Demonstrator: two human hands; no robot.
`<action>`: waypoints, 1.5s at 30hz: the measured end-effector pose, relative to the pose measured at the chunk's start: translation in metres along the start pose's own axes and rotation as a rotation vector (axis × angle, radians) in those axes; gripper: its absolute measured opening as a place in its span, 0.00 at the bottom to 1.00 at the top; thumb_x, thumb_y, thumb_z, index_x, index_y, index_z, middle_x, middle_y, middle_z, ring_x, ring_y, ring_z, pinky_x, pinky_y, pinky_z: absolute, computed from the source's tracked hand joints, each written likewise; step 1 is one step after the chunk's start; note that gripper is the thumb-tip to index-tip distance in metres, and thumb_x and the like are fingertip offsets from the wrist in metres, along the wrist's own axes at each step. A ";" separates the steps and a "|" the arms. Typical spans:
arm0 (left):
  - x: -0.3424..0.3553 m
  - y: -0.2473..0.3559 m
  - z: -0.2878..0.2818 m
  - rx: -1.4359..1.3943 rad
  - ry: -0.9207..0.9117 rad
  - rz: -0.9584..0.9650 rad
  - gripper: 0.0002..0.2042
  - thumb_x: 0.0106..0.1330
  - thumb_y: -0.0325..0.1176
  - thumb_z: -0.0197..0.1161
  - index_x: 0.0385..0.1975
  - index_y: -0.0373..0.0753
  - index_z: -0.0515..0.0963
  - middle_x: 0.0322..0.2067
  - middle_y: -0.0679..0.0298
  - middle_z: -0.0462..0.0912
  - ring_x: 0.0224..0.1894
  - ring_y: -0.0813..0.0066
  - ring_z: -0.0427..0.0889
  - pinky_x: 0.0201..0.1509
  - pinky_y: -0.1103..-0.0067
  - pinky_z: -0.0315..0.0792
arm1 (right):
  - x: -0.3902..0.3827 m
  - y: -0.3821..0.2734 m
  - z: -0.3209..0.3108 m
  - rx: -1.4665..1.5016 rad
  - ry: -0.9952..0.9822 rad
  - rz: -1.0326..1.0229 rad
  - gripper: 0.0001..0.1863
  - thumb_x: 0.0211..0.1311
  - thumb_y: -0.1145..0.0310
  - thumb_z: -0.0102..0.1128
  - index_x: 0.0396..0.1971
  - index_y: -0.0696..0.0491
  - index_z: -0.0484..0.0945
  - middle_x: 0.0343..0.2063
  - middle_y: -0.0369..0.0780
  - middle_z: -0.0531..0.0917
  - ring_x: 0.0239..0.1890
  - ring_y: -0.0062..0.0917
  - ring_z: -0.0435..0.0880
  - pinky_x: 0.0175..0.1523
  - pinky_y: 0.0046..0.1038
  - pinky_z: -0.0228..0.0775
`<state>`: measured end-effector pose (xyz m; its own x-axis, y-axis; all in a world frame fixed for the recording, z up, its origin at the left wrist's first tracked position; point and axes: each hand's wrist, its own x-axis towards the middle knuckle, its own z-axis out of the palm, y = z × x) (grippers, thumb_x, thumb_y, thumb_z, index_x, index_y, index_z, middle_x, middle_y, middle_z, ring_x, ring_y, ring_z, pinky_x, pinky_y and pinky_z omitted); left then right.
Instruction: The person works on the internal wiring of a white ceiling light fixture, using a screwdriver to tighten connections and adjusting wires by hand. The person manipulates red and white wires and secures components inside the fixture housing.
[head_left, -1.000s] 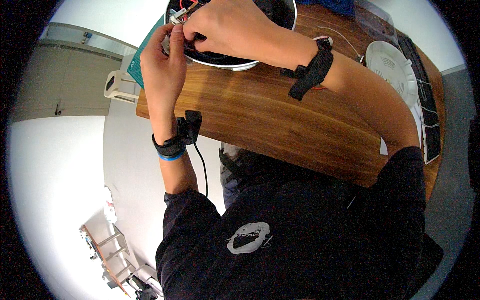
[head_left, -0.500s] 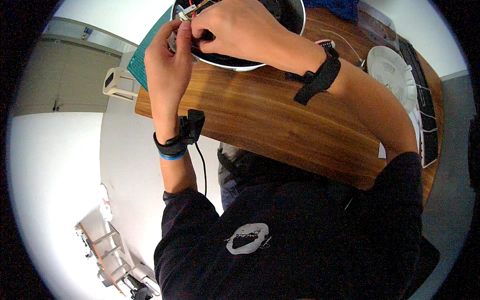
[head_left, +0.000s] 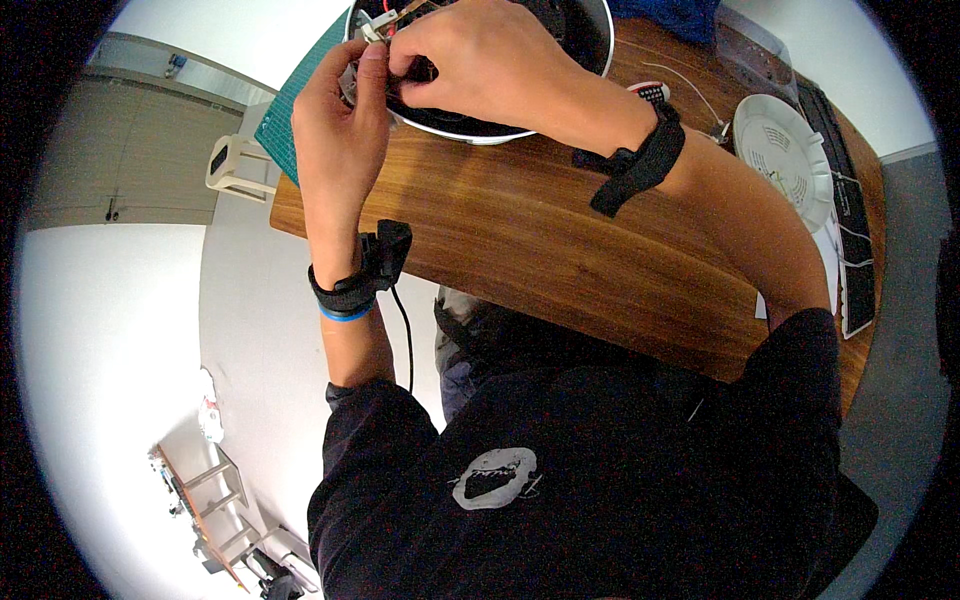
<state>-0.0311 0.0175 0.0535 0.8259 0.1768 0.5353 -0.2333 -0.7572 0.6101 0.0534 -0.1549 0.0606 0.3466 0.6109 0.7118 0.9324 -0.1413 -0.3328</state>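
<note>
A round black device with a white rim (head_left: 602, 48) sits at the top of the view, with red wire and a small white fitting (head_left: 373, 28) at its left inner side. My left hand (head_left: 340, 130) pinches at the fitting, thumb upward, fingertips partly hidden. My right hand (head_left: 477, 62) is curled over the device beside my left thumb, its fingertips at the fitting or wires; exactly what it grips is hidden. Both wrists wear black straps with small modules attached.
On the wooden table (head_left: 560, 240) are a green cutting mat (head_left: 287, 122), a white plastic disc (head_left: 775, 160), a clear container (head_left: 752, 52), blue fabric (head_left: 660, 12) and a black strip (head_left: 857, 290) with cables. A white stool (head_left: 230, 170) stands left of the table.
Both hands and the device appear slightly further right than a second ago. My hands stay closed together at the white fitting, with little change in their fingers.
</note>
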 end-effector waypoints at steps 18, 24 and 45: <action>-0.001 0.005 0.001 0.014 0.005 0.003 0.17 0.82 0.38 0.59 0.52 0.27 0.82 0.34 0.62 0.87 0.37 0.84 0.78 0.39 0.81 0.75 | -0.005 0.002 -0.005 0.108 -0.014 0.047 0.05 0.57 0.75 0.71 0.31 0.61 0.87 0.29 0.49 0.89 0.31 0.40 0.90 0.39 0.37 0.82; 0.000 0.000 0.004 0.007 0.075 0.106 0.15 0.80 0.39 0.61 0.51 0.31 0.83 0.26 0.58 0.86 0.28 0.83 0.79 0.29 0.80 0.72 | -0.006 0.002 -0.005 0.098 -0.012 0.052 0.05 0.58 0.74 0.71 0.31 0.60 0.87 0.29 0.48 0.89 0.31 0.39 0.90 0.39 0.37 0.82; 0.000 0.000 0.008 0.011 0.082 0.115 0.15 0.80 0.38 0.61 0.51 0.31 0.83 0.26 0.58 0.85 0.28 0.82 0.79 0.31 0.79 0.73 | -0.012 0.000 -0.003 0.030 0.014 0.069 0.06 0.58 0.72 0.71 0.34 0.57 0.88 0.30 0.46 0.90 0.32 0.39 0.91 0.38 0.37 0.82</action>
<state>-0.0270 0.0125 0.0481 0.7496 0.1388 0.6472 -0.3178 -0.7823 0.5358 0.0496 -0.1640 0.0539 0.4117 0.5892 0.6952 0.9027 -0.1591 -0.3997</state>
